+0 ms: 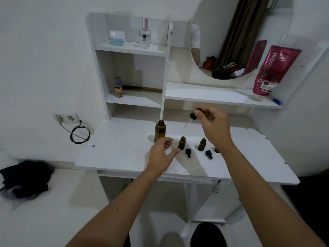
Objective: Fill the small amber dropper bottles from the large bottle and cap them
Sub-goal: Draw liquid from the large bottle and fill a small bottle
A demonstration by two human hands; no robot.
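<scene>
The large amber bottle (160,130) stands uncapped on the white table (115,150). Two small amber bottles (182,142) (202,144) stand open to its right; a third (216,150) is mostly hidden behind my right wrist. Two small black dropper caps (188,152) (208,154) lie in front of them. My right hand (212,126) holds the large dropper (193,116) by its black bulb above the table, its glass pipette pointing down-left. My left hand (162,154) hovers open beside the left small bottle, thumb tip close to its base.
White shelves behind hold a perfume bottle (145,33), a jar (116,37), a yellow spray can (118,87) and a pink tube (273,71). A round mirror (240,38) hangs above. A wall socket with a coiled cable (80,132) is at left.
</scene>
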